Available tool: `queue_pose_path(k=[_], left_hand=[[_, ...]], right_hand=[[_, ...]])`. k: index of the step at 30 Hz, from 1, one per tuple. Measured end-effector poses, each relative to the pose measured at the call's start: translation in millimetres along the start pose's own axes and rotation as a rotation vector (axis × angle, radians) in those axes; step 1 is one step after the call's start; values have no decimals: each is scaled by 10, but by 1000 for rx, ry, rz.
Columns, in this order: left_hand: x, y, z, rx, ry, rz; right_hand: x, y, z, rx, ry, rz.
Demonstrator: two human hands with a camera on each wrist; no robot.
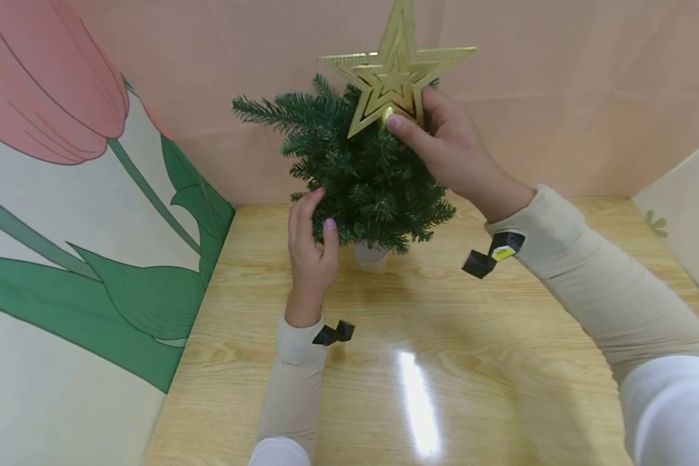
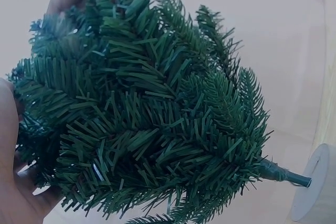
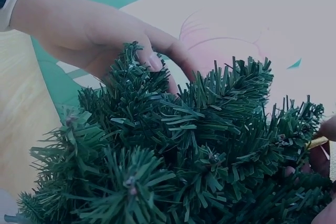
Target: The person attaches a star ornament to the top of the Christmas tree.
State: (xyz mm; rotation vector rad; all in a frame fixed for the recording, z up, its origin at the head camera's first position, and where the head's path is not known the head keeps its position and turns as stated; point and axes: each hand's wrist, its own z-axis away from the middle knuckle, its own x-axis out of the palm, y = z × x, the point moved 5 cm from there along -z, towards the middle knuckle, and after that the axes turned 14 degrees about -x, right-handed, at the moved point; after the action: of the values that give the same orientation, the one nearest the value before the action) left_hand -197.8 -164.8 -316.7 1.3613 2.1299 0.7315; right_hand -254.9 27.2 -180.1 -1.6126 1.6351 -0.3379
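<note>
A small artificial Christmas tree point(image 1: 355, 162) stands upright on a round white base point(image 1: 371, 257). At its top is a gold star tree topper point(image 1: 393, 77), whose lower part my right hand point(image 1: 454, 142) pinches between thumb and fingers. In the right wrist view only a sliver of gold shows beside the right fingertips, behind the branches. My left hand point(image 1: 311, 243) is at the tree's lower left side, fingers loosely bent along the outer needles. The left wrist view shows the tree's green stem point(image 2: 283, 174) running into the base.
The tree stands on a wood-grain table point(image 1: 256, 388) near a pink backdrop point(image 1: 547, 116). A panel with a tulip picture point(image 1: 93, 259) borders the table on the left, and a pale panel point(image 1: 687, 200) on the right. Small black cameras point(image 1: 495, 254) sit at both wrists.
</note>
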Motion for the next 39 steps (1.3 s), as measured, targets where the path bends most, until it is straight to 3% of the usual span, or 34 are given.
queue_pose_path(k=[24,39], left_hand=[[1,-7,19,6,3,-3],[10,-16,29,9,3,-11]], right_hand=[[11,42,21,-44,24,-37],[29,48,34,-6,-5,-5]])
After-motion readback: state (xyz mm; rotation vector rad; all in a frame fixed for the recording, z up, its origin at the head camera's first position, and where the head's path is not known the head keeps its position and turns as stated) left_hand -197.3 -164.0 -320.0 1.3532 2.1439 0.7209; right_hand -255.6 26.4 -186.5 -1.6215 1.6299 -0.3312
